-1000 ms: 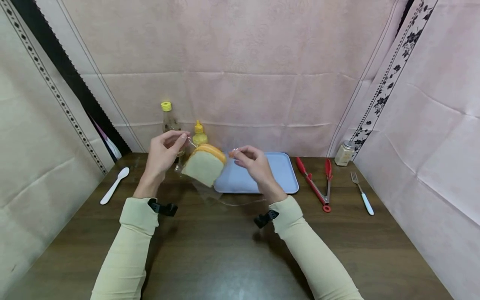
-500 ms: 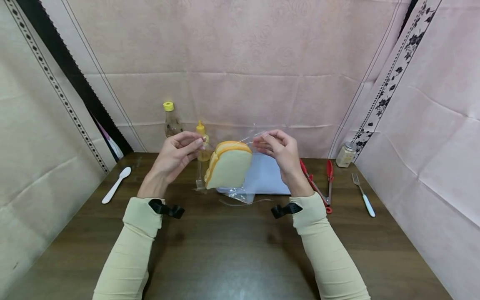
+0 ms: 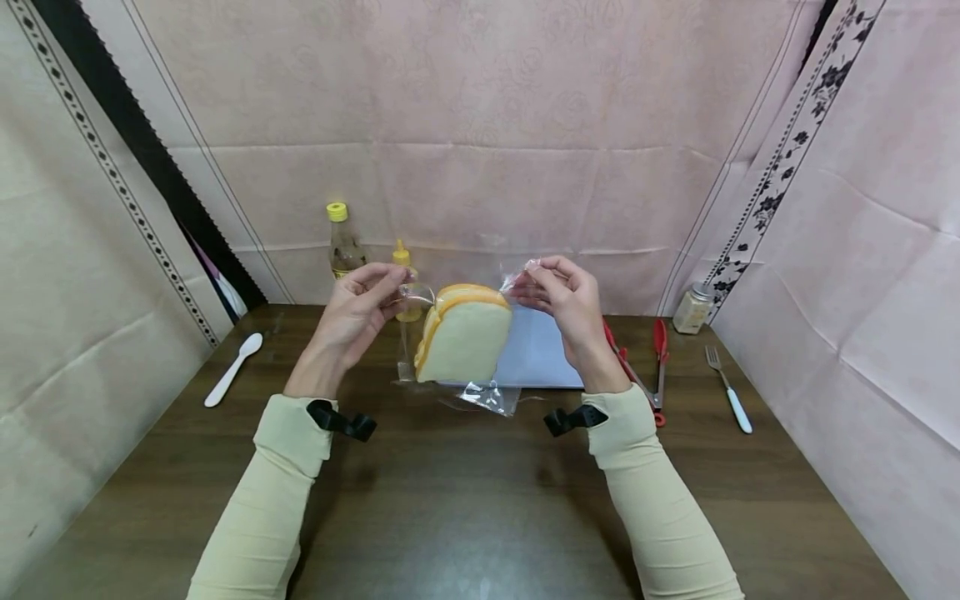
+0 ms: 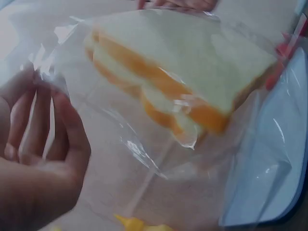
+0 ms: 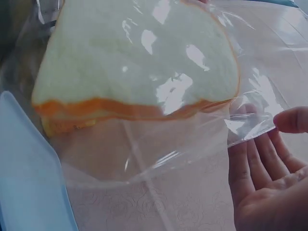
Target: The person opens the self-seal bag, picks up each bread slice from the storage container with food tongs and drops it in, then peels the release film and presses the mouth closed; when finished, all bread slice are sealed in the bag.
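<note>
Bread slices (image 3: 463,337) with orange-brown crusts hang inside a clear plastic bag (image 3: 495,398), in front of the blue tray (image 3: 536,354). My left hand (image 3: 356,308) pinches the bag's upper left part between thumb and fingertips. On the other side my right hand (image 3: 562,308) pinches the upper right part. In the left wrist view the left hand (image 4: 45,139) holds the bunched film, apart from the bread (image 4: 192,62). The right wrist view shows the right thumb and fingers (image 5: 262,161) on the film beside the bread (image 5: 139,57).
Behind the left hand stand a yellow-capped bottle (image 3: 343,242) and a yellow squeeze bottle (image 3: 402,257). A white spoon (image 3: 234,369) lies at the left. To the right are red-handled tongs (image 3: 658,367), a shaker jar (image 3: 693,308) and a fork (image 3: 727,389).
The bagged bread has moved right and turned more upright. My right hand has moved right and up, away from the left hand, which shifted slightly right. Both keep hold of the bag.
</note>
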A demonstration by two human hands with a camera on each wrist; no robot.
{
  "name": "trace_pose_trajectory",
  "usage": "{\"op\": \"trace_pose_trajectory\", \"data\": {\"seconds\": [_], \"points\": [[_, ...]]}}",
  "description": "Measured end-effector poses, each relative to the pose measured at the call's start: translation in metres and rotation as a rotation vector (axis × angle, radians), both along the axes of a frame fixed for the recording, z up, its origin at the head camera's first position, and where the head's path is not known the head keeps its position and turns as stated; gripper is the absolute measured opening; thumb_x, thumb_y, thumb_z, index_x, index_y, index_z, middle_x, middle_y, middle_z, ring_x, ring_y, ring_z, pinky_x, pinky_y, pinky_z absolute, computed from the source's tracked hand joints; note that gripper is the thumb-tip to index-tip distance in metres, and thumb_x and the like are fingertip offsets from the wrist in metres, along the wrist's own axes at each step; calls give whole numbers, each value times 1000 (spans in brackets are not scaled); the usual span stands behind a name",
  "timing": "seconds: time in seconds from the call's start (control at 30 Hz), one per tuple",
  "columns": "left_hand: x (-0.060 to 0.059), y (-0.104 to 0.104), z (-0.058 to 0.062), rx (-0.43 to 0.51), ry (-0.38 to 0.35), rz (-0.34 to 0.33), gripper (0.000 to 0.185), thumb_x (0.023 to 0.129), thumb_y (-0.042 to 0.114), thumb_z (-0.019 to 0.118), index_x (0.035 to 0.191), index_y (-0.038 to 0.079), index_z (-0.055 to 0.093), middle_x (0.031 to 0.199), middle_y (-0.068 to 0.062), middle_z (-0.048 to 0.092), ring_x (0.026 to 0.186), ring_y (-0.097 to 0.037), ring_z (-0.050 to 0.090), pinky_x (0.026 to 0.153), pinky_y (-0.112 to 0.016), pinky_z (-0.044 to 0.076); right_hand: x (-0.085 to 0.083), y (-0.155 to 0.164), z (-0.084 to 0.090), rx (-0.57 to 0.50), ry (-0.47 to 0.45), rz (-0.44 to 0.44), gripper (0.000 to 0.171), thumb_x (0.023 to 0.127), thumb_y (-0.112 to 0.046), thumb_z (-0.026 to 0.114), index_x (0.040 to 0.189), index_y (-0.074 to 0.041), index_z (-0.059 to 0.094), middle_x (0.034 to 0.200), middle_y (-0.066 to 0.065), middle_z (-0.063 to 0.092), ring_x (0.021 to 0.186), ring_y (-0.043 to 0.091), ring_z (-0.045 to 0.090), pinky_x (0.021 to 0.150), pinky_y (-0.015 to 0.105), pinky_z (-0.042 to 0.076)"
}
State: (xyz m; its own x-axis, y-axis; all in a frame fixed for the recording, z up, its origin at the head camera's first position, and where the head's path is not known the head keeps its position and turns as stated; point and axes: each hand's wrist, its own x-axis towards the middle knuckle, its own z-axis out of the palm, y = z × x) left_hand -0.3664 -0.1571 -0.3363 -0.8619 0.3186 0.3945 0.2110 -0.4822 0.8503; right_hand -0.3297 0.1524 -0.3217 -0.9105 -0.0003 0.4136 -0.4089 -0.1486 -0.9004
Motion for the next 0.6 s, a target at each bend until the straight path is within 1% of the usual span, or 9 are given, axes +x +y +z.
{"op": "trace_pose_trajectory", "data": {"seconds": [0.1,0.17,0.2,0.27,0.33,0.37,0.4,0.47,0.6], "points": [[5,8,3,-125,110,128,9,103,14,76,109,8,79,102,-2,83,86,-15,74,76,-27,61,1,0,-1,46,27,44,16,106,-20,71,110,-4,71,97,7,84,90,23,83,88,37,67],[9,14,6,-207,181,218,15,101,18,79,111,6,78,100,-1,83,86,-16,75,75,-26,61,2,0,-2,104,50,79,21,107,-21,71,114,-2,71,102,8,84,94,23,83,91,39,67],[11,17,7,-231,208,260,18,101,19,80,111,6,77,101,0,83,87,-16,75,74,-26,61,3,1,-3,132,64,87,23,107,-22,71,116,-1,71,104,8,84,97,23,83,91,39,67],[13,21,9,-245,239,334,21,100,23,81,112,5,77,101,0,84,88,-17,76,75,-26,62,5,5,-4,163,98,75,27,108,-22,70,119,2,70,106,9,84,99,23,83,92,40,67],[13,23,10,-225,236,389,22,100,25,82,111,6,77,101,1,84,88,-17,77,76,-26,63,7,12,-4,157,121,22,28,108,-23,71,119,3,70,106,9,84,97,23,83,90,39,67],[13,24,10,-209,232,404,21,100,24,82,110,7,77,101,2,84,87,-16,76,76,-27,62,7,15,-4,147,132,-2,27,108,-22,71,119,3,70,105,10,84,96,23,83,89,39,68],[14,24,10,-195,234,404,20,100,23,81,110,6,77,101,2,84,87,-16,77,76,-26,63,8,19,-3,145,141,-24,25,107,-22,71,117,2,70,104,9,85,94,23,84,87,39,68],[16,27,10,-204,246,390,18,101,22,80,110,6,78,100,0,84,85,-16,77,74,-25,63,9,23,-1,150,145,-37,26,107,-21,72,116,3,71,101,8,84,92,22,84,84,39,68],[23,39,8,-271,289,344,19,102,23,79,112,7,78,99,-2,83,86,-16,76,74,-27,63,14,26,2,206,156,4,28,107,-24,72,116,3,71,101,8,84,94,22,83,83,41,68]]}}
